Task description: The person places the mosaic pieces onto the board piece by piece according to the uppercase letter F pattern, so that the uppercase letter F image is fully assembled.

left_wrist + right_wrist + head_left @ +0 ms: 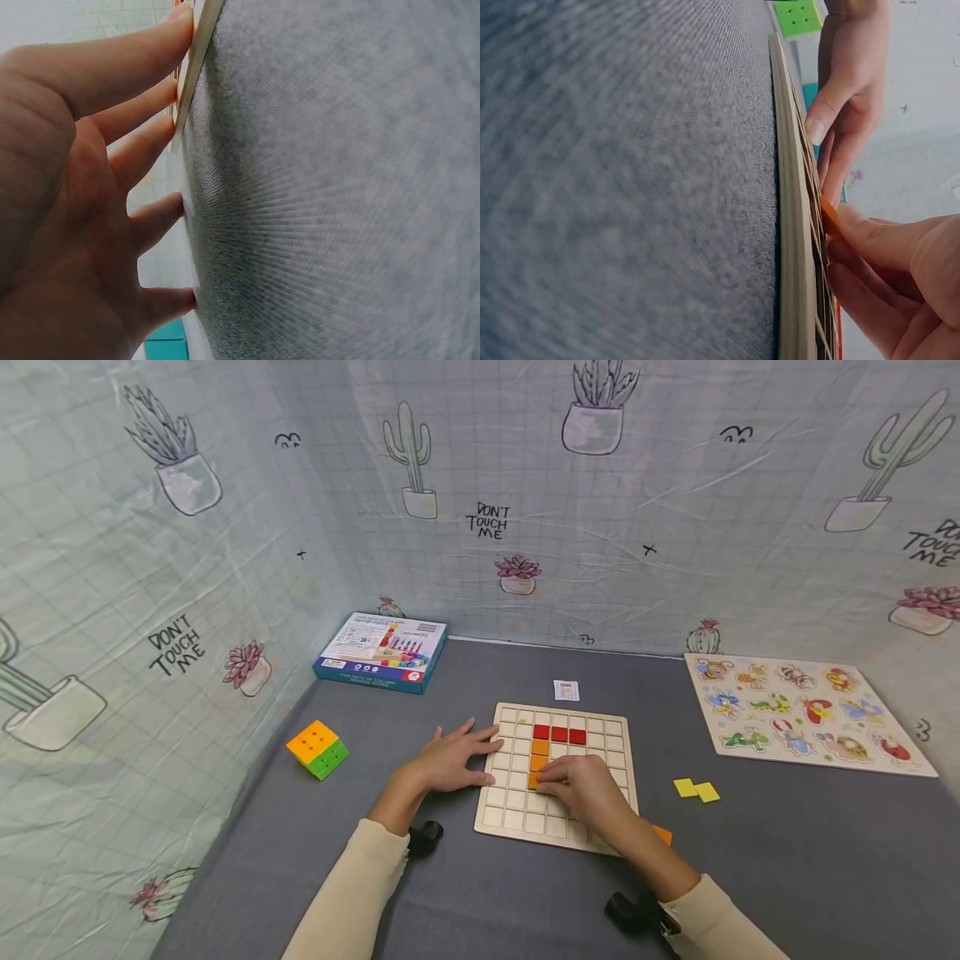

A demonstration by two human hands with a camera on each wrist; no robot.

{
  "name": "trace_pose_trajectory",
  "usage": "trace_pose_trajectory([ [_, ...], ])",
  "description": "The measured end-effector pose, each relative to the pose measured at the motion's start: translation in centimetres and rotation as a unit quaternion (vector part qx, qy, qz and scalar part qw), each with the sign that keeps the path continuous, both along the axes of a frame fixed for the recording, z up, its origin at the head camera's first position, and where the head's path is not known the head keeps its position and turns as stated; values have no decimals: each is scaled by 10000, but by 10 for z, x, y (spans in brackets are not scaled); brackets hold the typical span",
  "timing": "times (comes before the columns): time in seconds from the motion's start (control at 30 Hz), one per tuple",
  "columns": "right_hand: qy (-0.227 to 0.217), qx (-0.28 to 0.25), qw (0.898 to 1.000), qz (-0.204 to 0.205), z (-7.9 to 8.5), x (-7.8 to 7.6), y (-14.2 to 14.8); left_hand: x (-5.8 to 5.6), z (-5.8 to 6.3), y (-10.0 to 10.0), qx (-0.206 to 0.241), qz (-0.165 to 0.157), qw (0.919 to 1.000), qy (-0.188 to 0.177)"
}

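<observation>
A wooden grid board (517, 811) lies on the grey cloth. Three red tiles (559, 734) form a row in its upper part, and orange tiles (540, 747) run down from the row's left end. My left hand (447, 762) is spread at the board's left edge, with thumb and some fingertips touching the rim and other fingertips on the cloth. Over the middle of the board, my right hand (588, 789) pinches an orange tile (829, 214) between thumb and fingers. That tile is tilted, one edge down at the grid, below the other orange tiles.
Two yellow tiles (696, 790) lie right of the board. An orange piece (662, 835) shows partly behind the right forearm. A small printed card (566, 691) lies beyond the board. Farther out are a puzzle cube (318, 749), a flat box (381, 652) and an insect puzzle board (810, 714).
</observation>
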State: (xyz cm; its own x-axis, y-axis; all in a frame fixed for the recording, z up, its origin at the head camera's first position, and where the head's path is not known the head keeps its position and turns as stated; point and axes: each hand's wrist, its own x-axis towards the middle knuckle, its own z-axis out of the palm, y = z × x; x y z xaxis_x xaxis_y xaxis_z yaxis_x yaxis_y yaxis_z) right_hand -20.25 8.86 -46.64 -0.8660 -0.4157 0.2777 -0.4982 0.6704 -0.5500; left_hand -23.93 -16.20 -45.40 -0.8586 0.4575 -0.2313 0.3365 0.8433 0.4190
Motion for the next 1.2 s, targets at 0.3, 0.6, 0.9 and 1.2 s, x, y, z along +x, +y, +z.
trace_pose_trajectory([
  [0.3,196,229,9995,-55,-1,2,-2,0,0,0,-52,14,10000,1],
  [0.6,374,445,9983,-46,-2,3,-2,2,2,0,5,-16,10000,15],
  [0.9,363,358,9987,-10,-3,4,0,1,1,-1,-31,-64,10000,2],
  [1.2,-298,188,9994,-51,0,-1,4,0,1,-1,18,-35,10000,-1],
])
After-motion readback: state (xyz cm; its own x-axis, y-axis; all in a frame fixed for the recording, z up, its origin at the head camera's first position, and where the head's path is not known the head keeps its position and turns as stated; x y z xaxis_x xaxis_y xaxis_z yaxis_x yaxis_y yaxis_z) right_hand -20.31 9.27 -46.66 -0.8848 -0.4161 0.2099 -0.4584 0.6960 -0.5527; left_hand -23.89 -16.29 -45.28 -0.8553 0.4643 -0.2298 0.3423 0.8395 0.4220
